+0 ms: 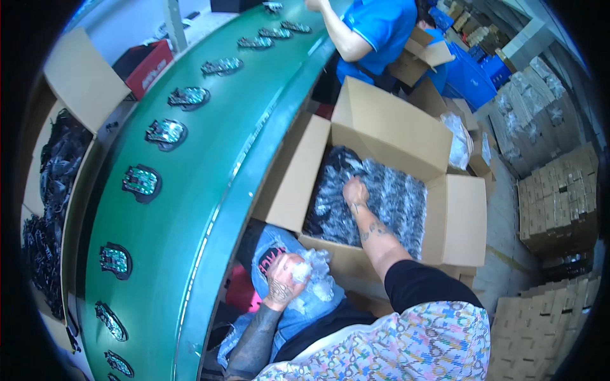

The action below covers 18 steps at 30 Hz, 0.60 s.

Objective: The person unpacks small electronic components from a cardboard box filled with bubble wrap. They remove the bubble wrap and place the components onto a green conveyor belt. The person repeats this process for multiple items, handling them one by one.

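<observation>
My left hand (286, 279) is closed over my lap around a crumpled bunch of clear plastic bags (318, 279). My right arm reaches into a large open cardboard box (387, 143). Down in it, my right hand (356, 192) is curled at the top of the contents, and its fingertips are partly hidden. Rows of dark items in clear plastic wrapping (394, 197) fill most of the box. Toward its left side lie looser dark pieces (337, 168), close to my right fingers.
A green conveyor belt (184, 190) curves along my left, carrying several black parts with shiny green faces (141, 181). Beyond it stands a carton of dark pieces (60, 152). A co-worker in a blue shirt (384, 25) is at the far end. Stacked cartons (559, 200) line the right.
</observation>
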### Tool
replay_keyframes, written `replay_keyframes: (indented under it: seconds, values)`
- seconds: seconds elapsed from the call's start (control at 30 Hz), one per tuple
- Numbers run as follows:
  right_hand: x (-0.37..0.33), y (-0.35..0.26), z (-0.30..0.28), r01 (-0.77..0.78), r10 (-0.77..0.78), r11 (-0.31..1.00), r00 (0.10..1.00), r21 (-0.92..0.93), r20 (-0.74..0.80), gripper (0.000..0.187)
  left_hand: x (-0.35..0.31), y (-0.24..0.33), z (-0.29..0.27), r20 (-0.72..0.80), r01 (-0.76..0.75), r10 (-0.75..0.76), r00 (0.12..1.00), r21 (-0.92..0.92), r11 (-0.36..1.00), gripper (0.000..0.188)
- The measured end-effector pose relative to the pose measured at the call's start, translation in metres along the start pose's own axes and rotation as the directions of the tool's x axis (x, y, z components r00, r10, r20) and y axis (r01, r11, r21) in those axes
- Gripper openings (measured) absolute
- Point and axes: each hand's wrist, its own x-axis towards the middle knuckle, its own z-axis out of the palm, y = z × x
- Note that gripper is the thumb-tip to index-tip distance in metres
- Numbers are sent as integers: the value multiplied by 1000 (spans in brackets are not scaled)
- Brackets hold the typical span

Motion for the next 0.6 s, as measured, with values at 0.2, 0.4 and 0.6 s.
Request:
replay_keyframes:
  seconds: [0.2, 0.4, 0.6]
  values:
    - [-8, 6, 5, 103, -58, 976, 973, 194, -224, 34, -1, 2, -1, -28, -23, 23, 999, 23, 999, 28]
    - [10, -1, -29, 375, -242, 893, 867, 249, -436, 25, -3, 0, 1, -19, -28, 28, 999, 2, 1000, 35]
    - [10, -41, -93, 649, -513, 760, 616, 17, -598, 22, -5, -1, 0, 5, -7, 7, 1000, 1, 1000, 37]
